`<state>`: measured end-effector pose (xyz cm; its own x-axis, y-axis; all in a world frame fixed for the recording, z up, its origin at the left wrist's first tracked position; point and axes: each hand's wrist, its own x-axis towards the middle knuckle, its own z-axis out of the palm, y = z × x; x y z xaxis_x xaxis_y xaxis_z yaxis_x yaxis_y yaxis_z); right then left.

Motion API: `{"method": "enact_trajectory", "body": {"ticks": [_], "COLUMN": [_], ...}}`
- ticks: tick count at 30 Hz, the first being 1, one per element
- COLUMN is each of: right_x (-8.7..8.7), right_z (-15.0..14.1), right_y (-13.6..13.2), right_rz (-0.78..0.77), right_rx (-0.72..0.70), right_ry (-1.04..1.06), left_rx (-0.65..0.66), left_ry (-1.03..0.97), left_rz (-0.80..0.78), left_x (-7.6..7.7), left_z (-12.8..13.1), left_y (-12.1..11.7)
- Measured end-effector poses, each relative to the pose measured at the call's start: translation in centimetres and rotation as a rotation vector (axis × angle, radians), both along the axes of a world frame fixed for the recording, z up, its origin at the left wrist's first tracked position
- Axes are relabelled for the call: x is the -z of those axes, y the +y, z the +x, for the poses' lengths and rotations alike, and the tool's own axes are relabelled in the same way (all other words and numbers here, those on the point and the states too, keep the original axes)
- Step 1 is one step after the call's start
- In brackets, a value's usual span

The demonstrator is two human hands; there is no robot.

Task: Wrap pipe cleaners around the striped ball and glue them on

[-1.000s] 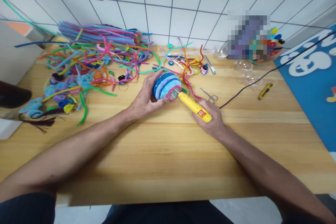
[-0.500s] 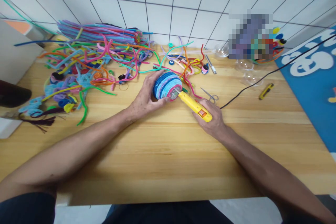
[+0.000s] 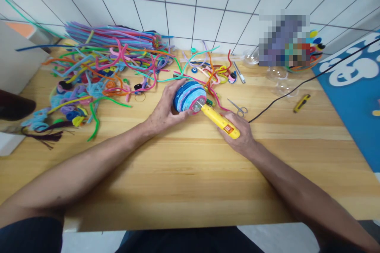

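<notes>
Blue-striped ball (image 3: 189,95) gripped in left hand (image 3: 164,108); yellow tool (image 3: 219,119) clasped in right hand (image 3: 242,132), metal tip (image 3: 200,103) at ball's pink-rimmed end (image 3: 196,106); scissors (image 3: 238,108) lying just beyond right hand

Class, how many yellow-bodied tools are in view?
2: a yellow corded tool in the right hand; a yellow utility knife right of the scissors. The pipe-cleaner pile may hide others.

Short dark sleeves (image 3: 32,235) leave both forearms (image 3: 99,172) bare.

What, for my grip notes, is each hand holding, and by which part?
Left hand: striped ball, around its left side. Right hand: yellow tool, by its rear half.
</notes>
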<state>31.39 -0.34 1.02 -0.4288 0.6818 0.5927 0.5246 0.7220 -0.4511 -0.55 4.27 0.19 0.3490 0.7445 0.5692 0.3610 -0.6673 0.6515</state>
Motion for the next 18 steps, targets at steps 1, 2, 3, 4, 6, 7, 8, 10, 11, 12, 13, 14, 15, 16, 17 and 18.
{"method": "enact_trajectory", "body": {"ticks": [1, 2, 3, 4, 6, 7, 8, 10, 11, 12, 13, 14, 15, 16, 17, 18], "right_x": [-0.01, -0.03, -0.06, -0.1, -0.17, -0.18, -0.18, -0.08, 0.01, 0.11, 0.21, 0.31, 0.39, 0.45, 0.47, 0.46], "right_z": [0.01, 0.01, -0.01, -0.04, -0.12, -0.15, -0.17, -0.17, -0.15, -0.12, -0.09, -0.05, -0.01, 0.02, 0.05, 0.07], "right_y": [0.0, -0.01, -0.02, -0.03, -0.05, -0.06, -0.06, -0.05, -0.04, -0.03, -0.03, -0.02, -0.03, -0.04, -0.06, -0.09], "right_rz": [0.003, 0.007, 0.015, 0.027, 0.056, 0.07, 0.076, 0.062, 0.049, 0.038, 0.031, 0.027, 0.027, 0.027, 0.026, 0.025], "right_rx": [0.0, -0.001, -0.002, -0.005, -0.012, -0.014, -0.011, 0.013, 0.028, 0.041, 0.053, 0.059, 0.063, 0.064, 0.065, 0.065], "right_ry": [-0.007, -0.017, -0.027, -0.032, -0.027, -0.019, -0.013, -0.008, -0.01, -0.012, -0.014, -0.017, -0.019, -0.021, -0.022, -0.023], "left_rx": [-0.004, -0.008, -0.011, -0.012, -0.012, -0.009, -0.005, 0.004, 0.009, 0.013, 0.015, 0.015, 0.014, 0.011, 0.009, 0.008], "left_ry": [-0.001, -0.001, 0.0, 0.0, 0.002, 0.004, 0.006, 0.006, 0.002, -0.004, -0.009, -0.012, -0.013, -0.012, -0.01, -0.011], "left_rz": [-0.002, -0.003, -0.004, -0.005, -0.005, -0.006, -0.007, -0.005, -0.003, 0.0, 0.002, 0.0, -0.005, -0.012, -0.018, -0.02], "left_x": [0.01, 0.01, 0.01, 0.0, -0.05, -0.09, -0.13, -0.19, -0.2, -0.2, -0.19, -0.18, -0.16, -0.15, -0.14, -0.13], "left_z": [0.02, 0.05, 0.06, 0.07, 0.05, 0.02, -0.01, -0.07, -0.09, -0.1, -0.1, -0.09, -0.08, -0.07, -0.06, -0.06], "left_y": [0.01, 0.02, 0.02, 0.02, 0.0, -0.01, -0.01, -0.01, -0.01, 0.0, 0.0, 0.0, -0.01, -0.01, -0.01, -0.01]}}
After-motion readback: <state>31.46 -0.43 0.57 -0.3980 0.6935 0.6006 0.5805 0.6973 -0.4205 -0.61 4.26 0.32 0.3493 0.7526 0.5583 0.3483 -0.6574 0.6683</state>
